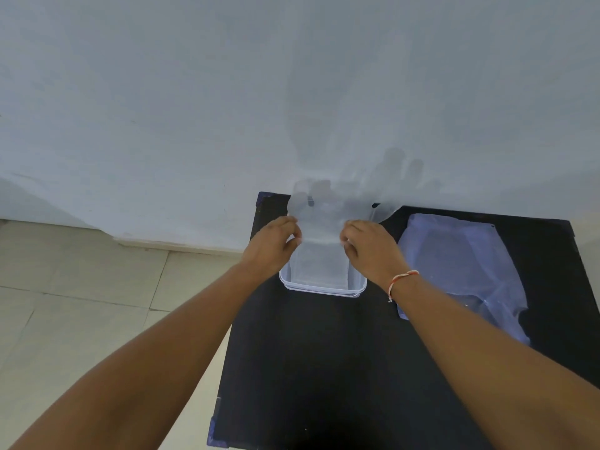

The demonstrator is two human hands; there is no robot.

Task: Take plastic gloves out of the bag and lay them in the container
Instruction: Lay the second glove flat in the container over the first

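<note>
A clear plastic glove (324,209) is stretched flat between both hands, its fingers pointing away toward the wall and its cuff hanging down into the clear rectangular container (324,289). My left hand (276,245) pinches the glove's left edge. At the right edge my right hand (370,251) pinches it too; a red-and-white thread circles that wrist. The clear plastic bag (454,264) lies flat on the black table (308,368) to the right of the container, partly hidden under my right forearm.
The table stands against a pale blue-grey wall (194,108). Its left edge drops off to a beige tiled floor (81,303). Bare black tabletop lies in front of the container.
</note>
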